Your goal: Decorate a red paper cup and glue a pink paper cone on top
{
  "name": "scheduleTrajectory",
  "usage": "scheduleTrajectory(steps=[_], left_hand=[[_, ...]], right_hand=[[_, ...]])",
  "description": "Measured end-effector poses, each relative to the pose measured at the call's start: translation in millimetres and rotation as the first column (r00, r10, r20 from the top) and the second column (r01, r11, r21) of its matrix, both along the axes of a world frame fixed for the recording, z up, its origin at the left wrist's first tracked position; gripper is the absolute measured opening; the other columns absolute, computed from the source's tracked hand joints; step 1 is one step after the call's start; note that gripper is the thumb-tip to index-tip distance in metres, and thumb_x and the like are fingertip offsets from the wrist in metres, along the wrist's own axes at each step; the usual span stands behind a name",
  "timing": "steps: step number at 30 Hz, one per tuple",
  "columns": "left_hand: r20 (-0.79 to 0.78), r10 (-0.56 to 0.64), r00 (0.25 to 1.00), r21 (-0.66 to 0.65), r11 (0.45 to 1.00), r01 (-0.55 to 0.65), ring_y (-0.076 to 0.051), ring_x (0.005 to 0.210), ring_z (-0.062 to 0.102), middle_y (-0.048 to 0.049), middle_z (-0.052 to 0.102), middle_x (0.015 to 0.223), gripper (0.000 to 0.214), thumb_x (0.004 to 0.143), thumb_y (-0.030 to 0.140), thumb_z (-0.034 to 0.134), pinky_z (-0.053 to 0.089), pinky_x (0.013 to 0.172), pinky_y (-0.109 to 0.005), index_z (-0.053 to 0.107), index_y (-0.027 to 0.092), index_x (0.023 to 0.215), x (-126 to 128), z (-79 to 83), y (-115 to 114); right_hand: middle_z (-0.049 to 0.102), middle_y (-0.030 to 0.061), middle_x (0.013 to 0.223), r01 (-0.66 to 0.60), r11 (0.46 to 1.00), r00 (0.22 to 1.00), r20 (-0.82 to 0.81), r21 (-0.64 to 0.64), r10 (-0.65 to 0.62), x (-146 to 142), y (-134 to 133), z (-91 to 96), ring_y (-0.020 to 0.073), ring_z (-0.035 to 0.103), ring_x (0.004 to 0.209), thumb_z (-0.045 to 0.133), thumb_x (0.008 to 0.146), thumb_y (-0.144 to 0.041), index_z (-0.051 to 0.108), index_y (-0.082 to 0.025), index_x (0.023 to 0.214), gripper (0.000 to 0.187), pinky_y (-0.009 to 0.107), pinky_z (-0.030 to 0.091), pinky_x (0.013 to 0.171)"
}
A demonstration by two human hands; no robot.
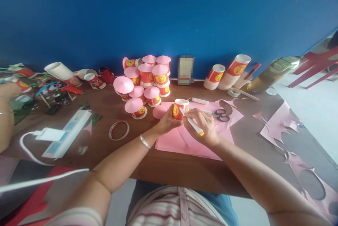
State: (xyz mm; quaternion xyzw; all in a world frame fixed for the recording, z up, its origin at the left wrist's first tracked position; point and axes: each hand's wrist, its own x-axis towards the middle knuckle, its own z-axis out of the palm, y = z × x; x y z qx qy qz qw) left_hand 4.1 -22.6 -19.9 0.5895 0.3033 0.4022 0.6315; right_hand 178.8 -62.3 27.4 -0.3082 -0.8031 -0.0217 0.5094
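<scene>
My left hand (169, 120) is wrapped round a red paper cup (177, 109) with a yellow print and a white rim. My right hand (203, 127) grips a white marker (194, 124) with a yellow-orange end, its tip at the cup's side. Whether the tip touches the cup I cannot tell. Beneath both hands lie pink paper sheets (169, 141). A pink paper cone (159, 112) rests just left of the cup. Dark-handled scissors (222, 115) lie on the paper right of my right hand, and a white marker cap or tube (200, 101) lies behind it.
Several cups with pink cone tops (151, 93) stand behind to the left. Stacked cups (235, 71), tape (233, 92) and a bottle (274, 74) are at the back right. A power strip (67, 134), a paper ring (118, 130) and another person's arm (6, 120) are left. Pink scraps (280, 124) lie right.
</scene>
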Motion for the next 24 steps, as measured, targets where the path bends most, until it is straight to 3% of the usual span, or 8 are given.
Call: scheduleTrajectory(steps=[14, 19, 24], left_hand=[[0.009, -0.016, 1.000, 0.020, 1.000, 0.016, -0.028, 0.113, 0.061, -0.0102, 0.065, 0.120, 0.059, 0.078, 0.037, 0.084, 0.051, 0.094, -0.042, 0.057, 0.021, 0.129, -1.0, 1.0, -0.2], [0.056, -0.047, 0.997, 0.005, 0.999, 0.047, -0.028, 0.103, 0.064, -0.0090, 0.067, 0.108, 0.052, 0.079, 0.039, 0.082, 0.053, 0.089, -0.042, 0.063, 0.019, 0.123, -1.3, 10.1, -0.6], [0.105, -0.069, 0.992, 0.013, 0.998, 0.068, -0.028, 0.102, 0.065, -0.0060, 0.063, 0.097, 0.046, 0.082, 0.035, 0.080, 0.054, 0.091, -0.044, 0.063, 0.022, 0.123, -3.5, 8.7, 2.2]], right_hand=[[0.072, 0.0022, 0.080, 0.052, 0.998, 0.997, 0.067, -0.044, -0.049, 2.8, -1.3, -6.2, 0.0159, 0.067, 0.067, 0.058, 0.095, -0.013, 0.060, -0.024, 0.098, 0.011, 0.028, 0.054, 0.063], [0.071, 0.0012, 0.081, 0.073, 0.997, 0.997, 0.040, -0.037, -0.071, 6.8, 0.2, -6.3, 0.0167, 0.069, 0.069, 0.056, 0.094, -0.012, 0.060, -0.025, 0.099, 0.015, 0.028, 0.051, 0.060], [0.069, -0.0003, 0.077, 0.101, 0.994, 0.995, -0.024, -0.053, -0.102, 10.1, 3.0, -6.1, 0.0152, 0.066, 0.065, 0.056, 0.093, -0.011, 0.059, -0.025, 0.094, 0.014, 0.027, 0.049, 0.058]])
